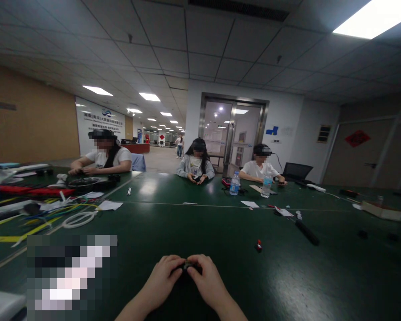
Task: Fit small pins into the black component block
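My left hand (163, 278) and my right hand (207, 278) meet low in the middle of the view, over the dark green table (200, 232). Both hands have their fingers curled in, and together they pinch a small dark object (187, 266) between the fingertips. Most of that object is hidden by my fingers, so I cannot make out what it is. A small red and black piece (259, 244) lies on the table a little beyond my right hand.
Three people sit at the far side of the table, each handling something small. Two water bottles (234, 183) stand in front of them. Cables, red tools and a white coiled cord (78, 219) crowd the left side. A black rod (306, 232) lies at right.
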Tool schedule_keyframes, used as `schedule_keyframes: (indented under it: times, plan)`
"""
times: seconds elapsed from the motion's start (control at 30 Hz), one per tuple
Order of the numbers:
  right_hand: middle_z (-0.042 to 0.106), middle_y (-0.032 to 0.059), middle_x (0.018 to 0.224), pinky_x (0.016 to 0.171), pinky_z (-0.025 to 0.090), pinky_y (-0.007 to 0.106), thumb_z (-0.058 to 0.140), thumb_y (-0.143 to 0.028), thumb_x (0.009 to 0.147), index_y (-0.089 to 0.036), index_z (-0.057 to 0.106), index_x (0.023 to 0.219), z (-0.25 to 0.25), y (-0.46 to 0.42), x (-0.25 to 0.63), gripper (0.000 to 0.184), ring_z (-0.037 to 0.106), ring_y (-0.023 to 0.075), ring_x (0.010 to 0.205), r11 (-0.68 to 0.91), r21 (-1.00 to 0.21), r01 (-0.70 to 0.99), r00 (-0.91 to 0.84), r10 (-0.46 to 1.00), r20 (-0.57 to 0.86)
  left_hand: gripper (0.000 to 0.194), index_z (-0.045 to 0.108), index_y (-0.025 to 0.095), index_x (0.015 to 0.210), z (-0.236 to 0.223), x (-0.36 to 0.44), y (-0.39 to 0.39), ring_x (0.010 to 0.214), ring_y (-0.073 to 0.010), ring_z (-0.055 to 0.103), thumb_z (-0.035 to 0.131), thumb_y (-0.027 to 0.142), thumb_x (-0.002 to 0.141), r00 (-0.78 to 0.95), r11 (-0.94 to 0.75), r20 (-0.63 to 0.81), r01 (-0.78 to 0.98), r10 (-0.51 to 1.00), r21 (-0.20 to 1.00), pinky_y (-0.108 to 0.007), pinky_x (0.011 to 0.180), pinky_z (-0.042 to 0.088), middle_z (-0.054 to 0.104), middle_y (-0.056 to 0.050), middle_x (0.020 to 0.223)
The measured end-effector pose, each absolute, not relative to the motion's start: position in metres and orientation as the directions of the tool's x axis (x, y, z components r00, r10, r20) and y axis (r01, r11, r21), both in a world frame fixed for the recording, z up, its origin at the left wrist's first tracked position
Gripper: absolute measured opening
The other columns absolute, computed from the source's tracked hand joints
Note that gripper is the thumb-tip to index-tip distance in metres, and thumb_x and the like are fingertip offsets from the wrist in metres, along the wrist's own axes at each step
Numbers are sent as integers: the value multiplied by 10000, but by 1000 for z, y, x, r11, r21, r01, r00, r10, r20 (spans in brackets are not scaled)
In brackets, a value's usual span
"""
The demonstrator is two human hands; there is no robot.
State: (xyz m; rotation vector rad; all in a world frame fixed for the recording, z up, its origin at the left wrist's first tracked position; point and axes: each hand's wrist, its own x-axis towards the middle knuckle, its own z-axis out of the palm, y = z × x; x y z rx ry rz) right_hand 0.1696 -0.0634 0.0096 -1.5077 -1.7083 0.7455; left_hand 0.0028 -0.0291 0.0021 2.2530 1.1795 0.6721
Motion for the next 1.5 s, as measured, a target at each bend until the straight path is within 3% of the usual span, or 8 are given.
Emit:
schedule_keyframes:
  times: [0.5,0.73,0.93,1.23,1.5]
  plan:
    - [591,37,1023,855,407,298,497,-304,779,-215,576,1034,14,-63,171,281,538,189,995,99,-876,472,5,993,115,307,603,257,1072,-1,1,-27,1063,-201,478,437,259,814,503,-482,170,595,848,643,-326,921,368,573,-25,1140]
    - [617,39,1036,869,400,308,506,-300,782,-209,568,1051,21,-62,179,291,550,192,1000,178,-907,381,36,978,207,330,587,252,1105,-3,2,-25,1074,-202,475,442,256,809,496,-477,170,598,852,644,-331,938,362,569,-29,1150]
    - [634,60,1025,821,422,342,574,-398,738,-211,591,1051,23,-59,187,364,567,228,958,273,-951,144,177,939,296,336,575,259,1114,-5,0,-25,1081,-209,471,429,277,811,491,-468,159,608,856,642,-334,936,361,563,-23,1166]
    - [631,40,1037,846,427,336,642,-440,685,-239,576,1087,32,-60,202,454,551,214,999,279,-956,-92,321,917,237,340,569,255,1118,-2,-1,-26,1093,-210,463,429,315,813,486,-439,130,603,864,666,-336,949,347,557,-21,1167]
    - [641,35,1017,791,437,303,688,-421,628,-231,623,1007,33,-58,218,429,558,201,971,305,-932,-198,464,866,184,370,542,246,1152,1,-1,-27,1116,-214,452,422,317,809,479,-398,85,605,874,689,-336,958,343,542,-20,1197]
